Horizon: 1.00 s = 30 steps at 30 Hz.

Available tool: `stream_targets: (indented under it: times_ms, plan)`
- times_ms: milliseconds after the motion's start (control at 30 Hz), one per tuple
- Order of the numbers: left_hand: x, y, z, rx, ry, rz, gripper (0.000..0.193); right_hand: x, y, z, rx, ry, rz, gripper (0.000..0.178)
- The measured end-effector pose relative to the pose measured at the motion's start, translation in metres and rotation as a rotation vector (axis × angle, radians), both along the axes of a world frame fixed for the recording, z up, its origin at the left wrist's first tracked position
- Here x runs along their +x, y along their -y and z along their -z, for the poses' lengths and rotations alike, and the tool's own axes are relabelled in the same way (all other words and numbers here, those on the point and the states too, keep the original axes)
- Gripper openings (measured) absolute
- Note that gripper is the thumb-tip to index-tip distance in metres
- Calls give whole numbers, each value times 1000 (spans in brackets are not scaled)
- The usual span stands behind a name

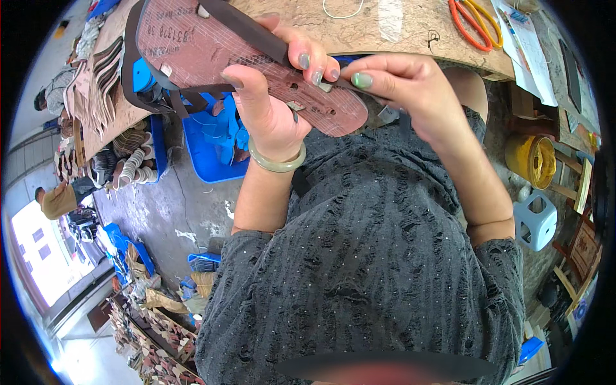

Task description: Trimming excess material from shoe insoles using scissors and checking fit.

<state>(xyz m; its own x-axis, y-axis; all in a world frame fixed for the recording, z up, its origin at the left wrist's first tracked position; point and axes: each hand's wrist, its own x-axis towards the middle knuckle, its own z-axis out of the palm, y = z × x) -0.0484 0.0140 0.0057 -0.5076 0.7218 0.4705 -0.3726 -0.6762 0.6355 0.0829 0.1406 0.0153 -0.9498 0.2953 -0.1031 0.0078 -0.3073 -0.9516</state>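
Note:
My left hand, with a pale green bangle at its wrist, grips a reddish-brown shoe insole. The thumb lies near its lower edge while the fingers come over the far side. Across the insole runs a black strap; another dark band loops round its wide left end. My right hand is closed in a pinch beside the insole's narrow end, on the dark end of a strap. The fingers partly cover that end. Small light patches and a few holes show on the insole's face.
The wooden workbench lies ahead, with orange-and-yellow looped handles and white paper. A blue bin of blue pieces stands left, near stacked insoles. At right are a yellow bucket and light-blue stool. Another person stands far left.

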Motion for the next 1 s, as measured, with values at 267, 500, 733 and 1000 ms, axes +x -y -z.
stream_targets:
  times_ms: [267,500,733,1000]
  plan:
    - [4,2,-5,31,27,-54,66,11,24,5,174,-96,214,18]
    - [7,4,-10,89,1,-95,69,15,25,-5,157,-64,183,18]
    - [9,7,-9,45,-60,-162,72,12,24,-8,219,49,137,19]
    - [23,11,-2,-146,-158,-128,89,9,-8,-11,549,-23,41,18]
